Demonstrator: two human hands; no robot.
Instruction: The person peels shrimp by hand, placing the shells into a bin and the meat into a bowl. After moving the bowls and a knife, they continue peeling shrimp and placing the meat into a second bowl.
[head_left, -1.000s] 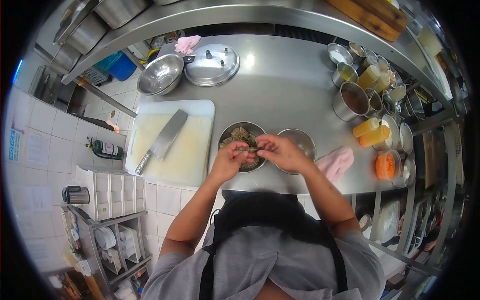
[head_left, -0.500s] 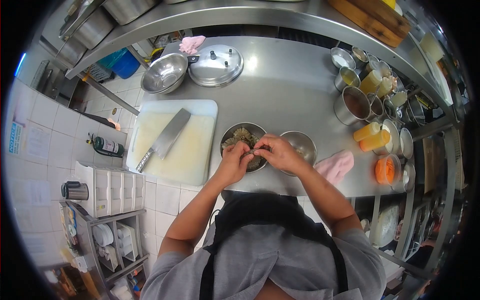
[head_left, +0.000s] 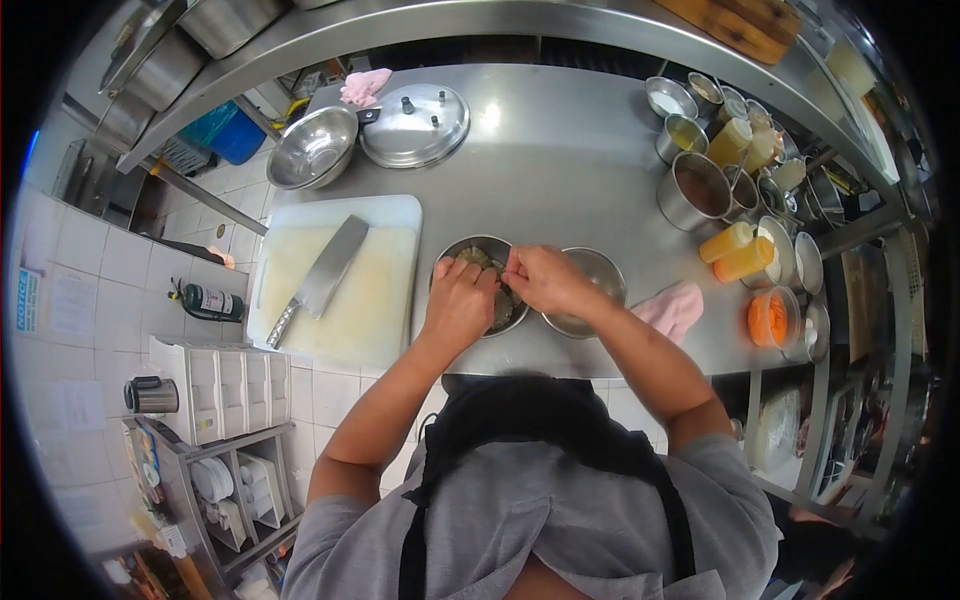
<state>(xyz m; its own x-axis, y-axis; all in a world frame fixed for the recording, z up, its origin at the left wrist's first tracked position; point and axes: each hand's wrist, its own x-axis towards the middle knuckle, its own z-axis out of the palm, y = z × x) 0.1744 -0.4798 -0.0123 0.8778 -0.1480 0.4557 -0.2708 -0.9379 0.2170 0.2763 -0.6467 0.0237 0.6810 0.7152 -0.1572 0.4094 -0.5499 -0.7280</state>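
My left hand (head_left: 463, 303) is closed over a steel bowl (head_left: 520, 318), its fingers curled around what looks like a raw shrimp, mostly hidden. Right beside it, my right hand (head_left: 547, 281) pinches at the same piece with thumb and fingertips, which almost meet the left fingers. Grey-brown, striped raw shrimp (head_left: 475, 256) lie in the bowl under both hands. Partly covered by my right hand and wrist, a second steel bowl (head_left: 603, 275) stands just to the right; what it holds is hard to make out.
A cleaver (head_left: 332, 268) lies on a white cutting board (head_left: 394, 290) at the left. Behind stand a colander (head_left: 312, 147) and a pot lid (head_left: 415, 125). A pink cloth (head_left: 672, 312), squeeze bottles (head_left: 744, 262), and several pots (head_left: 694, 192) line the right. A shelf (head_left: 480, 40) spans the back.
My left hand has turned over and curled more, lowering into the bowl. My right hand has drawn its fingertips in at the bowl's right side. The whole view has shifted slightly.
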